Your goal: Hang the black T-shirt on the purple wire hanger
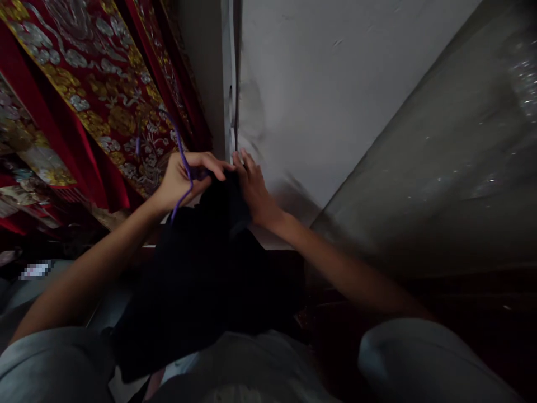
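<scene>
A large piece of black cloth hangs from my two hands and spreads down toward my lap. Its folds are too dark to make out what kind of article it is. My left hand pinches the gathered upper edge between thumb and fingers. Across that hand runs a thin purple cord, looping over the palm side and dangling beside the cloth. At the cloth's upper right, my right hand grips the edge, its fingers pointing up close to the left fingertips; its thumb is hidden.
Red cloth embroidered in gold and silver hangs at the left. Ahead stands a pale grey panel with a narrow upright strip along its left side. A shiny plastic-like sheet covers the right. The lower right is dark.
</scene>
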`<state>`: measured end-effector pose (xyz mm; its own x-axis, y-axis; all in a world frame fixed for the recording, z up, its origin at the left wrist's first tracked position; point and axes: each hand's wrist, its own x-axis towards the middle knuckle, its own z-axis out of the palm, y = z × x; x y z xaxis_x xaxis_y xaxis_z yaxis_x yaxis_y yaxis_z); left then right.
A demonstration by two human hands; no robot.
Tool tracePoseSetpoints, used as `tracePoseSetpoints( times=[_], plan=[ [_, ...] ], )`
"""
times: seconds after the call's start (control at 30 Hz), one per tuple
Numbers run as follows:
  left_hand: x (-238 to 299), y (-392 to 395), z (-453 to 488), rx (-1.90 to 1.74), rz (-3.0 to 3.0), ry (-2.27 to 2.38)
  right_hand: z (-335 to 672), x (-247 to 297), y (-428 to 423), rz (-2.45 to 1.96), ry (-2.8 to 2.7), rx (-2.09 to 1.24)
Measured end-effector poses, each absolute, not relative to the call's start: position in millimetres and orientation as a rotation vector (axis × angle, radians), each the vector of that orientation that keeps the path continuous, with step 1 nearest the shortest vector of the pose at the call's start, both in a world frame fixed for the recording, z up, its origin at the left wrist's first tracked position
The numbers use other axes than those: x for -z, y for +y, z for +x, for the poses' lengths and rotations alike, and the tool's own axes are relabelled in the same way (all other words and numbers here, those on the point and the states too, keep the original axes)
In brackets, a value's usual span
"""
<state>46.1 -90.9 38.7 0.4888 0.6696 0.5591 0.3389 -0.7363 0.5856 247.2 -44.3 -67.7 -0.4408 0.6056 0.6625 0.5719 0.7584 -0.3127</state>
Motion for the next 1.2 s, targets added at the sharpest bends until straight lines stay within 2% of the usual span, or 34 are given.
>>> tracePoseSetpoints(
  times=[0.13, 0.27, 0.47, 0.57, 0.6, 0.67, 0.77, 0.83, 0.9, 1.03, 1.13, 1.2],
  plan=[
    [-27.0, -100.4, 54.0, -1.066, 2.227, 0.8, 237.1, 78.3, -46.0, -0.784, -2.132, 0.026],
    [-33.2, -83.9, 11.2, -1.075, 2.214, 0.938, 269.3, 73.4, -41.7, -0.825, -2.184, 0.103],
    [-43.6, -78.1, -55.3, -1.566, 2.127, 1.05, 333.5, 58.2, -35.8, -1.275, -1.869, 0.2],
    [-35.2, -94.4, -40.4, -1.759, 2.414, 1.213, 341.4, 37.4, -27.6, -1.359, -1.779, 0.227],
    [-29.2, -99.0, -28.9, -1.68, 2.59, 1.257, 339.1, 29.3, -24.5, -1.368, -1.778, 0.228],
    [-12.7, -103.6, -1.7, -1.265, 2.893, 1.321, 330.3, 15.1, -19.8, -1.36, -1.805, 0.213],
    [19.3, -99.1, 35.2, -0.574, 2.825, 1.543, 317.5, 6.6, -20.7, -1.291, -1.892, 0.174],
    [41.7, -92.7, 49.6, -0.377, 2.652, 1.732, 315.9, 10.1, -26.4, -1.244, -1.952, 0.158],
    [63.6, -88.3, 55.6, -0.33, 2.576, 1.806, 320.3, 16.6, -34.3, -1.222, -1.978, 0.163],
    [108.6, -95.6, 60.0, -0.576, 2.498, 1.617, 326.3, 30.3, -56.1, -1.171, -1.939, 0.188],
    [140.9, -112.6, 71.5, -1.076, 2.246, 1.563, 307.0, 56.4, -81.7, -1.005, -1.754, 0.052],
    [156.8, -125.9, 83.1, -1.491, 2.022, 1.562, 282.9, 88.1, -101.1, -0.892, -1.53, -0.173]
  ],
)
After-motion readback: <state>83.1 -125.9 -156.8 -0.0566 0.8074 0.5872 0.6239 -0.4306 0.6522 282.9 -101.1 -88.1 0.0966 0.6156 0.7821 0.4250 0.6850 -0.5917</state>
